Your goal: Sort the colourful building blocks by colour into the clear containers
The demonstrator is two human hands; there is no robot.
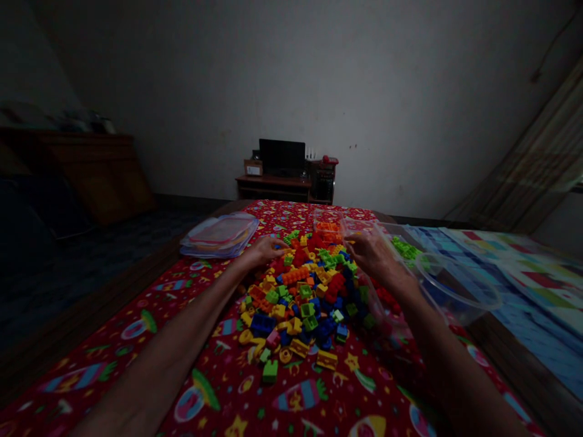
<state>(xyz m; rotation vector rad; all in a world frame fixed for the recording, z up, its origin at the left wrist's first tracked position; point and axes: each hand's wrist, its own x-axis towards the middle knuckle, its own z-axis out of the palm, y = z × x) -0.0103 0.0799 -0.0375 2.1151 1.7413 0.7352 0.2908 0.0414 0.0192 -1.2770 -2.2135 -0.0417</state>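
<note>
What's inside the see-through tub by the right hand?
Green blocks lie inside the clear tub. The right hand covers its left side, so what lies there cannot be seen.

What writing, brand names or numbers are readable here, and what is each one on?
None can be read.
Red cloth: only rocket and star pictures, no words.
Toy bricks: no readable marks.
Small box on the far desk: pale front, too blurred to read.

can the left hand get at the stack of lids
Probably yes: the left hand is at the edge of the brick pile, and the stack of lids lies close beside it, only cloth between.
</note>
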